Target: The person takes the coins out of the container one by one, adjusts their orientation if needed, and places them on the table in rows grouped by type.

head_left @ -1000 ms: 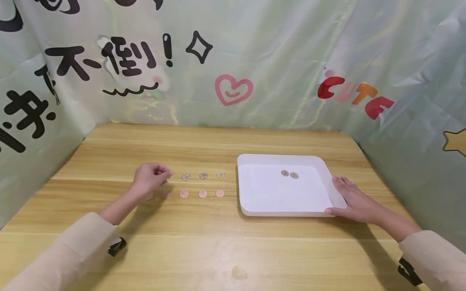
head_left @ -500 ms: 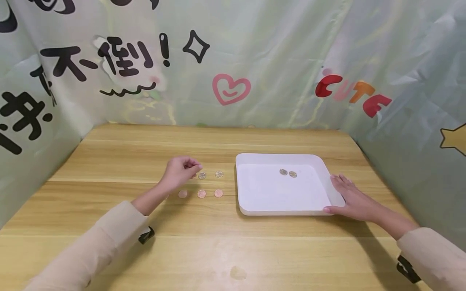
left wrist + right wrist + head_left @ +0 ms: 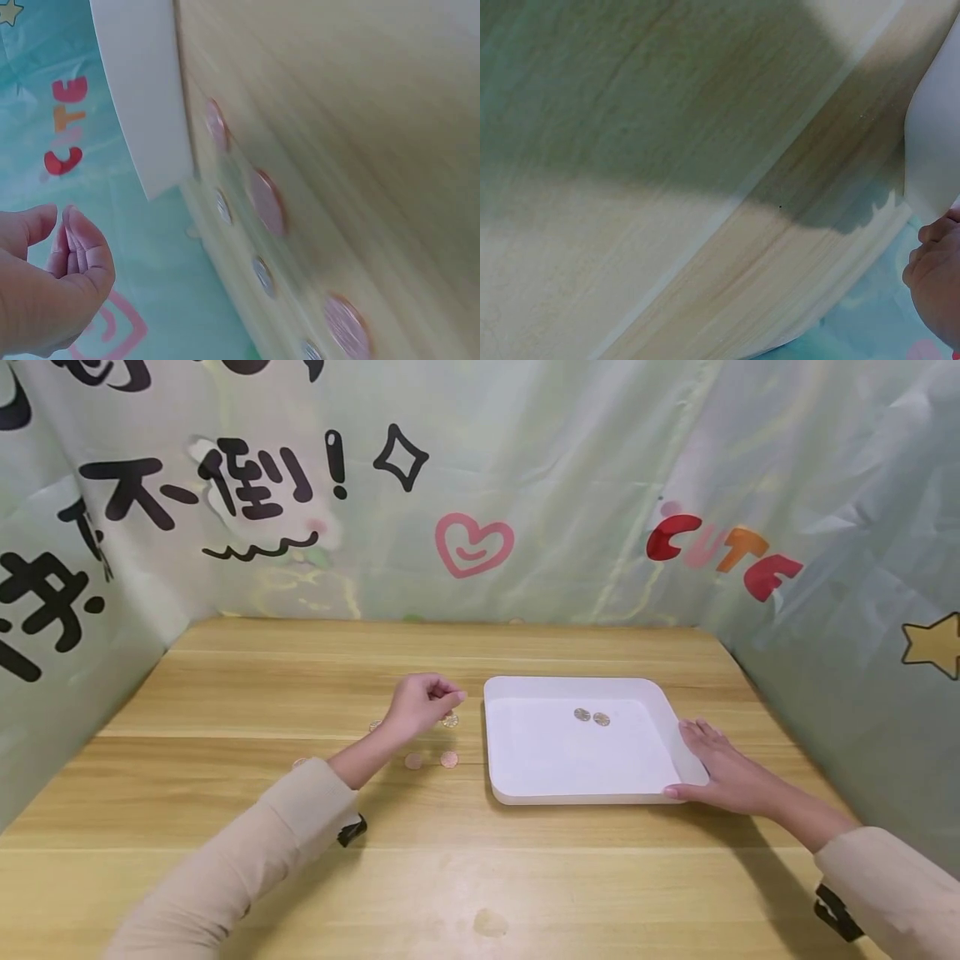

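My left hand (image 3: 423, 697) hovers above the table, its fingertips over the right end of a row of silvery coins (image 3: 452, 722). Its fingers are curled, with the thumb close to the index finger in the left wrist view; no coin shows between them, though a small one could be hidden. Nearer to me lies a row of copper-coloured coins (image 3: 448, 759), partly covered by the forearm. To the right stands a white tray (image 3: 570, 799) with two silvery coins (image 3: 582, 714) inside. My right hand (image 3: 727, 777) rests at the tray's right side, fingers extended along it and thumb at the front corner.
A wooden table (image 3: 585, 885) carries everything. Printed cloth (image 3: 570, 527) with lettering and a pink heart (image 3: 474, 545) hangs behind it and along both sides. Black straps show under both sleeves.
My left hand has moved steadily right, from left of the silvery row to its right end near the tray. My right hand and the two coins in the tray have stayed put.
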Available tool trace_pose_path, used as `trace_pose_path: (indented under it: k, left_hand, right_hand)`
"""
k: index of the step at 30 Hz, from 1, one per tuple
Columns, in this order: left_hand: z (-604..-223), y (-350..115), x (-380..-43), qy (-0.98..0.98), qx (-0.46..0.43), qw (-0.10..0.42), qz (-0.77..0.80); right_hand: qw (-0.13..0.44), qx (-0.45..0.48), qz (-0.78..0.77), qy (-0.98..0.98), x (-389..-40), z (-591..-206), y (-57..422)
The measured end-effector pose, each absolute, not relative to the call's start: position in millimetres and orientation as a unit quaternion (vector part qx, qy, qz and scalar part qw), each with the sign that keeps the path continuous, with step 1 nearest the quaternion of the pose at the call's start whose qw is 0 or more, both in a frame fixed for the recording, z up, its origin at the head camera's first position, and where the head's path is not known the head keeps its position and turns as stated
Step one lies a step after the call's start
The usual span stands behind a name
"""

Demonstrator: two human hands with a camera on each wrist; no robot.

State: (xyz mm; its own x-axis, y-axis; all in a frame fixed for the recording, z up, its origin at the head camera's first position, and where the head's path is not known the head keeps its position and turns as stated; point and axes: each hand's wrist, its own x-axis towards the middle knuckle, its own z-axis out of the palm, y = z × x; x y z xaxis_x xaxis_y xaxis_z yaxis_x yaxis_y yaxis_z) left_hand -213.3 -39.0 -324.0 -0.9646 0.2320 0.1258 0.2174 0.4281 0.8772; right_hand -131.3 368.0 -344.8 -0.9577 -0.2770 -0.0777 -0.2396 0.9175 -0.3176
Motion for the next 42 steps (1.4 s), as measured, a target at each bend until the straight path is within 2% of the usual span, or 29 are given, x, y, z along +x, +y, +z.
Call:
trace_pose_path:
  k: [27,42]
  left_hand:
    - [-291,67,-231,0.801,0.194,0.024,0.565]
    - [-288,116,-251,0.791,0.215,-0.004,0.573]
  right_hand:
    - [0.066,-0.132,-0.166,0.975,-129,-342,371]
    - [0.06,-0.135,-0.17,0.974,-130,-346,368]
